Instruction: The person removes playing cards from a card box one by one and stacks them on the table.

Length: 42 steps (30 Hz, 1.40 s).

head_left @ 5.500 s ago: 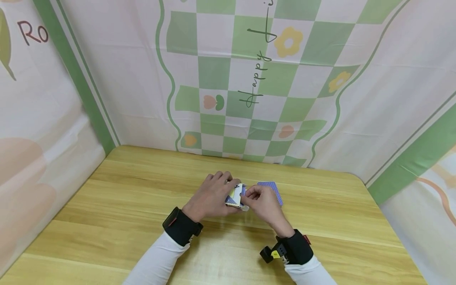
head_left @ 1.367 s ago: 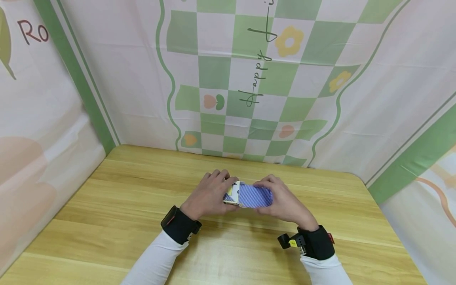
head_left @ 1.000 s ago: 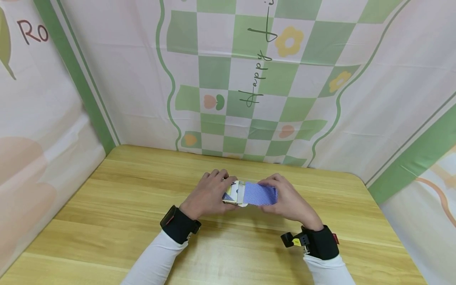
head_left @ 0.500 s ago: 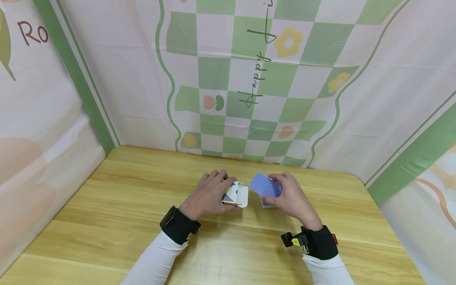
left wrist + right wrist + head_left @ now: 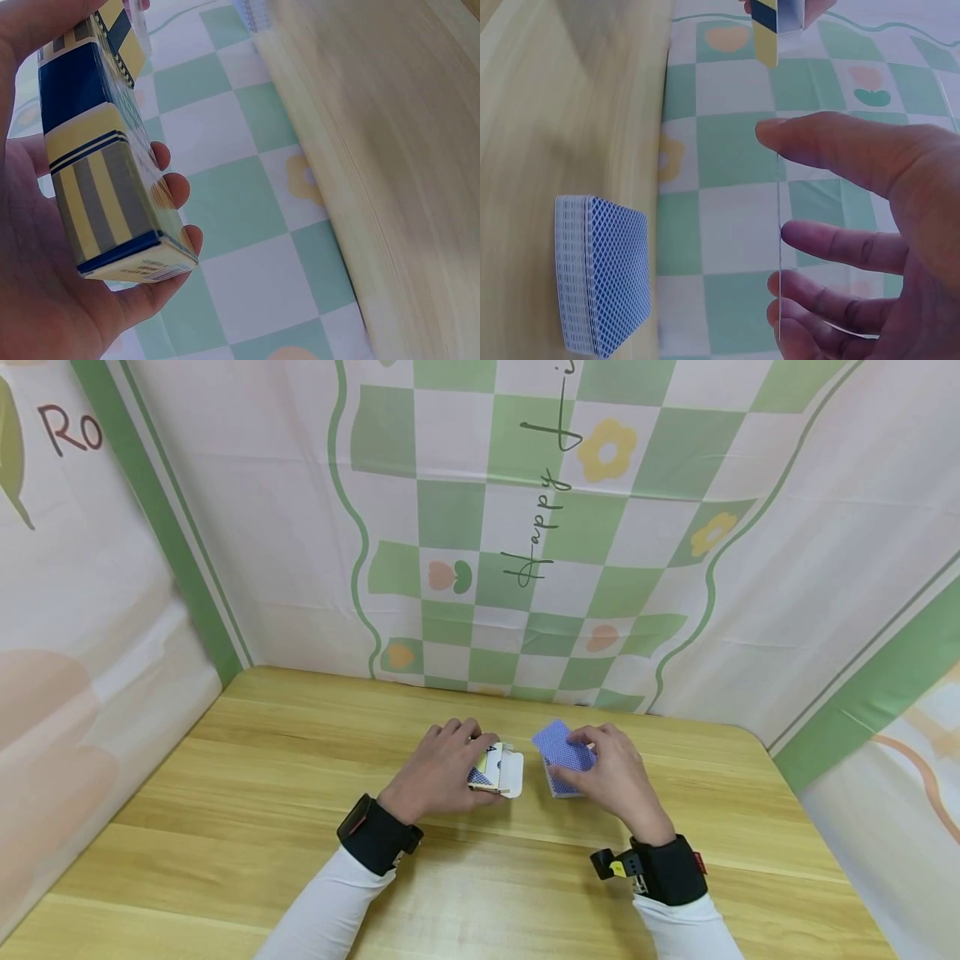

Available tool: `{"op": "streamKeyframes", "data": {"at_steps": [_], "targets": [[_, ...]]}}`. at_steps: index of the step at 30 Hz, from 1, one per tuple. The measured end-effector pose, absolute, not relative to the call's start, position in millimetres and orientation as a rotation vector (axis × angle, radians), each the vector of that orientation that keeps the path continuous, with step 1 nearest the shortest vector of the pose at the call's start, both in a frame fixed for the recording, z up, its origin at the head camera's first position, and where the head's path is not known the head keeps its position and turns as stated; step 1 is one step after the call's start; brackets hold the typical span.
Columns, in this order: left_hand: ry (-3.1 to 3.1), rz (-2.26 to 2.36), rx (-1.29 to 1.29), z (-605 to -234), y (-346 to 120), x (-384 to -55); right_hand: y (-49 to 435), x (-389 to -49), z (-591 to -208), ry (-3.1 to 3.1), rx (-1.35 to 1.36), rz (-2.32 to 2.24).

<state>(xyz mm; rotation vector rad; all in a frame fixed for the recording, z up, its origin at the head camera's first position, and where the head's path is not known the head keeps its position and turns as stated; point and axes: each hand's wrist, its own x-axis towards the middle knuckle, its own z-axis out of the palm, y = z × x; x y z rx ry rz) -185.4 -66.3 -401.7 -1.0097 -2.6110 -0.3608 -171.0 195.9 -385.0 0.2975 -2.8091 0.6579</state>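
My left hand (image 5: 438, 772) grips a playing-card box (image 5: 487, 770) whose white end flap (image 5: 513, 774) hangs out toward the right. In the left wrist view the box (image 5: 97, 169) is striped blue, cream and grey, with the thumb on one side and fingertips round the other. My right hand (image 5: 615, 777) pinches a thin blue-backed playing card (image 5: 553, 742) by its edges. The right wrist view shows that card (image 5: 779, 191) edge-on, like a fine line between thumb and fingers. Below it, a squared deck (image 5: 619, 277) lies on the table, mostly covered in the head view.
The wooden table (image 5: 300, 852) runs back to a white cloth (image 5: 300, 527) with green checks behind it. More printed cloth (image 5: 97, 710) hangs along the left side. Both wrists wear black straps (image 5: 667, 870).
The right hand has let go of the flap, drawn the card away from the box's open end to the right, and brought it over the deck. The left hand has stayed nearly still.
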Motion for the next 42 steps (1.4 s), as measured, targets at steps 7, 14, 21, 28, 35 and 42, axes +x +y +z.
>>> {"op": "streamKeyframes", "data": {"at_steps": [7,14,21,28,35,42], "targets": [[-2.616,-0.363,-1.005,-401.9,-66.0,-185.8,196.7,-172.2,-385.5,-2.814,0.233,0.619],[-2.622,-0.355,-1.005,-402.4,-66.1,-186.2,197.0,-172.0,-385.1,-2.815,0.15,0.651],[-2.624,-0.349,-1.005,-403.0,-65.8,-186.5,197.6,-172.1,-386.1,-2.798,0.102,0.657],[-2.63,-0.356,-1.0,-402.7,-65.9,-185.9,198.3,-172.5,-388.5,-2.791,0.047,0.663],[-2.617,-0.35,-1.008,-403.5,-66.0,-186.2,198.6,-173.1,-391.0,-2.788,0.02,0.651],[-2.617,-0.361,-1.008,-402.7,-66.0,-186.2,197.3,-174.3,-393.9,-2.778,0.001,0.617]]}}
